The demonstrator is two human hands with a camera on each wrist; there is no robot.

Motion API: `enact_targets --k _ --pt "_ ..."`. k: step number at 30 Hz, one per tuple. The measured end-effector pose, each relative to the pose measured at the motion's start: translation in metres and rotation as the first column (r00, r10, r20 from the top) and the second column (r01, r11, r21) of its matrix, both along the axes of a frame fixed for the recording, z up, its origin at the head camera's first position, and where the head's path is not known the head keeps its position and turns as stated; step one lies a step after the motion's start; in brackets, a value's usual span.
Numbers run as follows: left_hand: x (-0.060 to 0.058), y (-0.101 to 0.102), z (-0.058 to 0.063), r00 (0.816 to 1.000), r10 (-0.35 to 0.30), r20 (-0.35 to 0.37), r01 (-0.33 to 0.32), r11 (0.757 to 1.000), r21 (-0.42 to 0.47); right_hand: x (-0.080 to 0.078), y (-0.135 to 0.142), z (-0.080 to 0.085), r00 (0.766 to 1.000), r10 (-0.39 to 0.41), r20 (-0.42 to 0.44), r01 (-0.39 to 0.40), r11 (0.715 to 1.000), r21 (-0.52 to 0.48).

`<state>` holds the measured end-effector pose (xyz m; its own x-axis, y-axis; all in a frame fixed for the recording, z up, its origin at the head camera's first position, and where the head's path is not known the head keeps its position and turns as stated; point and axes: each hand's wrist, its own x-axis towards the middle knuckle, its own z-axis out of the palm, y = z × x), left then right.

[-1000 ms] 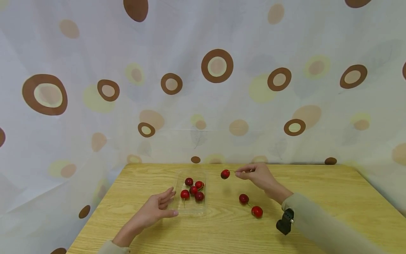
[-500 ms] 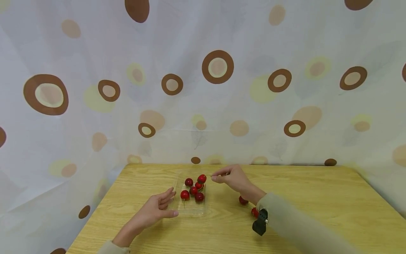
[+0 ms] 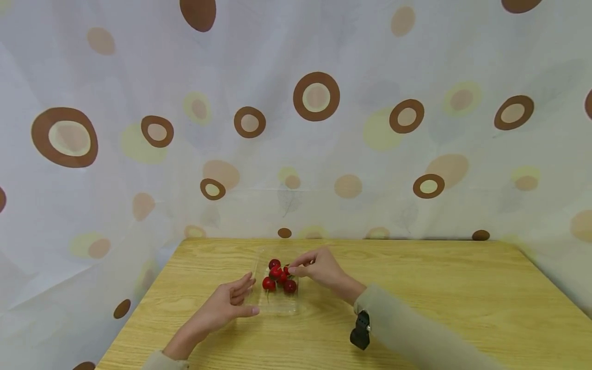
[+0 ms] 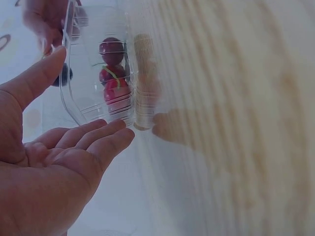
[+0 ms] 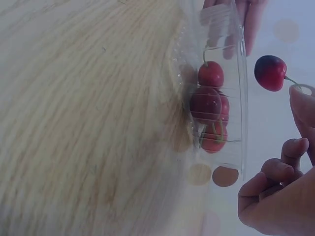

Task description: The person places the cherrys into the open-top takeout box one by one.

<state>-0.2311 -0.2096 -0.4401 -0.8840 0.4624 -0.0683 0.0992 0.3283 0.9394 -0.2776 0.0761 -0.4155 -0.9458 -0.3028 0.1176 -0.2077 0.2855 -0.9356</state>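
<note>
My right hand (image 3: 321,268) pinches the stem of a red cherry (image 5: 270,73) between thumb and fingertip. That cherry hangs over a clear plastic box (image 3: 281,310), above its rim in the right wrist view. Several cherries lie inside the box, among them a dark red cherry (image 3: 290,287) and a bright red cherry (image 3: 269,283) with its stem toward me. My left hand (image 3: 226,303) stands at the box's left side, fingers extended and thumb apart. In the left wrist view its fingertips (image 4: 115,132) lie at the box's wall; whether they touch cannot be told.
The box stands on a light wood table (image 3: 444,288). A spotted curtain (image 3: 370,154) hangs behind the table's far edge and along its left side. My right sleeve (image 3: 407,324), with a black watch-like band (image 3: 360,331) at the wrist, covers part of the table.
My right hand has carried the cherry leftward from over the table to above the box. Two cherries on the table have become hidden behind my right forearm. The left hand stays in place.
</note>
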Motion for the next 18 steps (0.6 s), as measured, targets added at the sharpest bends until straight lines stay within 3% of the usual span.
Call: enact_targets --k 18 --pt "0.0 0.001 0.0 1.0 0.004 -0.022 -0.004 1.0 -0.003 0.002 -0.017 -0.003 1.0 -0.009 -0.011 0.009 0.999 0.039"
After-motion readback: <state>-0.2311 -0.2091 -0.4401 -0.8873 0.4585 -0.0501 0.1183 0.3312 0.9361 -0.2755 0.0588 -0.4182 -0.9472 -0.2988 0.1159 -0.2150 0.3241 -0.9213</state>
